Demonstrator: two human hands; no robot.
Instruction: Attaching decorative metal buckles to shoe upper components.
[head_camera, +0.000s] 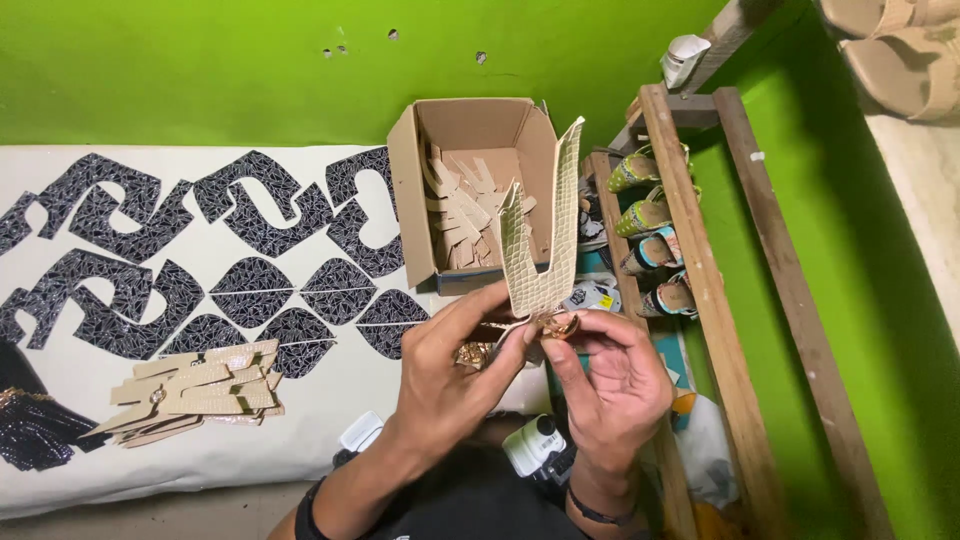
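Observation:
My left hand (450, 375) and my right hand (610, 385) hold up a beige, scale-textured V-shaped shoe upper piece (545, 240) between them. Both hands pinch its lower point, where a small gold ring ornament (556, 324) sits under my right fingertips. The two arms of the piece stand upright in front of an open cardboard box (410, 190) that holds several more beige cut pieces. A stack of finished beige pieces with a ring (195, 390) lies on the white surface to my left.
Several black patterned cut-outs (200, 250) are spread over the white surface (80, 470). A wooden rack (700, 270) at the right holds several colourful sandals (650, 215). A green wall stands behind. Small white bottles (535, 445) lie below my hands.

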